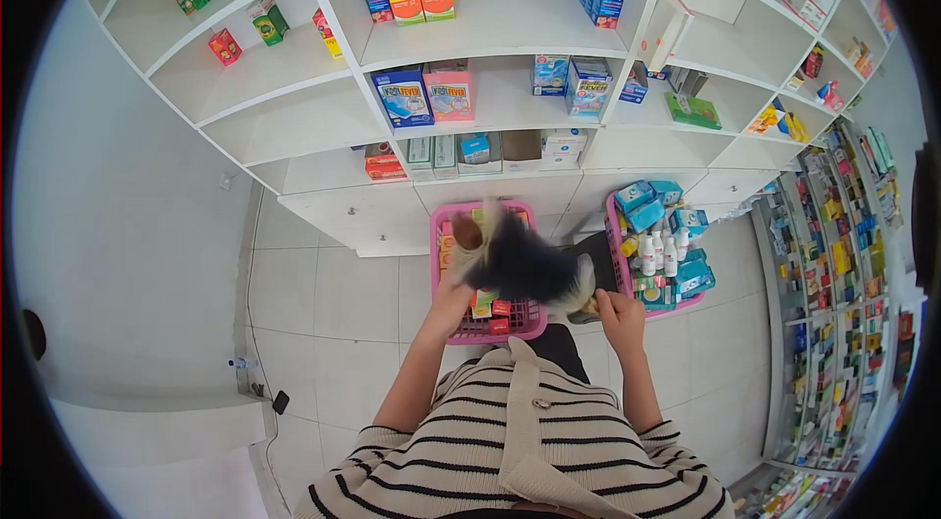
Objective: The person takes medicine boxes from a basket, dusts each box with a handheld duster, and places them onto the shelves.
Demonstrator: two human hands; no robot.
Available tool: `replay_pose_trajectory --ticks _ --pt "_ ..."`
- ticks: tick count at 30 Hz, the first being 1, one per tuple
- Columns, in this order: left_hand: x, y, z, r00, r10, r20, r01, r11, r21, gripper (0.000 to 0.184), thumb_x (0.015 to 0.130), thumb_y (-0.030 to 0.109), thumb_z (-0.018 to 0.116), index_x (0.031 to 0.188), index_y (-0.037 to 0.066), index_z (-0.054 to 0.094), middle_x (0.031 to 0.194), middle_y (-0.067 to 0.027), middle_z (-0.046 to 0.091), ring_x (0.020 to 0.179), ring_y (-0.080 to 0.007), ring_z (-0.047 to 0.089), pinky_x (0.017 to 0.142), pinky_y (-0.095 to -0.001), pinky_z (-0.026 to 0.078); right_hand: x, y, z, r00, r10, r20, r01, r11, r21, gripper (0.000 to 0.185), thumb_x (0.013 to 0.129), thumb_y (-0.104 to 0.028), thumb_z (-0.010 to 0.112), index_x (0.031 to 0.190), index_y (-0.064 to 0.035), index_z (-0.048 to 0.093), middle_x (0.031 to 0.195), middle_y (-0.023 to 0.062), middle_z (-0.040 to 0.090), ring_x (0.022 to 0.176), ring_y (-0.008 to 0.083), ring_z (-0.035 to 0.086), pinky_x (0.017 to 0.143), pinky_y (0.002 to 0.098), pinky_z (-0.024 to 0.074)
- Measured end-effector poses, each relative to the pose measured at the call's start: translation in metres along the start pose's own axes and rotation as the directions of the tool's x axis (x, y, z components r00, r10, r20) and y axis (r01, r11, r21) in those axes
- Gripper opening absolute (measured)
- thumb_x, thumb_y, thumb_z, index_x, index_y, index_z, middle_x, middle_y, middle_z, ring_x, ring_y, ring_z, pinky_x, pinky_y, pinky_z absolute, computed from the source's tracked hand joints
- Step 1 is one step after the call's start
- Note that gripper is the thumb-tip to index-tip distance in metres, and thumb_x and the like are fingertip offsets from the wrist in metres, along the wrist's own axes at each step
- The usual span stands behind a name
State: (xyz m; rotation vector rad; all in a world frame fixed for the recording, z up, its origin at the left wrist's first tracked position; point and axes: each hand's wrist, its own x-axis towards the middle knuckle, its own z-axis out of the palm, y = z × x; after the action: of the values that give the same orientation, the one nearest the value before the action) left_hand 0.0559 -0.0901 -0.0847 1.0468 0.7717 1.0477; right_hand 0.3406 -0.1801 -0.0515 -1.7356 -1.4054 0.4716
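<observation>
A fluffy black, cream and brown thing, apparently a feather duster (pixel 529 267), is smeared by motion above the pink basket (pixel 537 328) in front of me. My right hand (pixel 619 315) is closed at its right end, fingers wrapped around that end. On the other side, my left hand (pixel 454 298) is over the basket's left rim, beside the blurred duster. Its fingers are blurred and partly hidden, so their grip cannot be made out. Small red boxes (pixel 500 326) and orange boxes (pixel 447 249) lie in the basket, partly covered by the duster.
A second pink basket (pixel 615 235) on the right holds white bottles (pixel 657 252) and teal packs (pixel 694 274). White shelves (pixel 500 24) with medicine boxes rise ahead, above cabinet doors (pixel 358 215). A stocked rack (pixel 833 274) stands right; a cable (pixel 251 294) runs along the left floor.
</observation>
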Motion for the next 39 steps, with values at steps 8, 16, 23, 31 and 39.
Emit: replay_pose_trajectory --ticks 8,16,23,31,39 --pt "0.014 0.008 0.021 0.99 -0.128 0.066 0.137 0.699 -0.702 0.056 0.096 0.042 0.042 0.136 0.003 0.042 0.136 -0.0159 0.05 0.124 -0.0296 0.05 0.107 -0.0446 0.038 -0.002 0.004 -0.015 0.987 -0.136 0.091 0.137 0.991 -0.007 0.031 0.088 -0.014 0.062 0.062 0.0026 0.055 0.053 0.014 0.05 0.044 0.0255 0.047 0.045 0.0363 0.0327" --pt "0.021 -0.02 0.028 1.0 -0.006 0.009 0.01 0.622 -0.783 0.054 0.097 0.044 0.044 0.137 0.008 0.041 0.131 -0.0131 0.052 0.122 -0.0252 0.051 0.108 -0.0414 0.039 -0.003 -0.002 -0.015 0.968 -0.242 -0.069 0.236 0.968 -0.08 0.029 0.085 -0.015 0.063 0.061 -0.0007 0.056 0.054 0.0123 0.05 0.046 0.0288 0.049 0.044 0.0381 0.0339" --pt "0.013 0.017 0.039 0.929 -0.313 -0.196 0.129 0.772 -0.623 0.049 0.099 0.045 0.043 0.134 0.01 0.043 0.129 -0.0081 0.052 0.117 -0.0216 0.053 0.103 -0.0395 0.041 -0.01 0.008 -0.01 0.985 -0.134 -0.106 0.12 0.984 -0.13 0.028 0.084 -0.014 0.065 0.06 -0.0013 0.056 0.054 0.0119 0.05 0.046 0.0294 0.05 0.044 0.0382 0.0346" --pt "0.01 -0.013 0.014 0.995 -0.025 -0.095 -0.037 0.799 -0.6 0.042 0.1 0.033 0.043 0.132 0.006 0.046 0.127 -0.0079 0.056 0.118 -0.0211 0.054 0.102 -0.0375 0.043 0.009 -0.011 -0.001 0.967 -0.255 0.021 0.255 0.956 -0.142 0.031 0.084 -0.019 0.065 0.059 -0.0027 0.057 0.054 0.011 0.051 0.045 0.0295 0.05 0.044 0.0388 0.0354" --pt "0.044 0.019 0.005 0.935 0.185 -0.303 -0.179 0.983 0.049 0.057 0.096 0.019 0.053 0.144 0.002 0.027 0.129 -0.011 0.048 0.116 -0.0174 0.051 0.094 -0.0298 0.045 0.032 -0.008 0.002 0.983 -0.142 -0.119 0.112 0.967 -0.227 0.036 0.088 -0.022 0.063 0.061 0.0002 0.057 0.052 0.0115 0.05 0.043 0.027 0.046 0.044 0.0379 0.0326"
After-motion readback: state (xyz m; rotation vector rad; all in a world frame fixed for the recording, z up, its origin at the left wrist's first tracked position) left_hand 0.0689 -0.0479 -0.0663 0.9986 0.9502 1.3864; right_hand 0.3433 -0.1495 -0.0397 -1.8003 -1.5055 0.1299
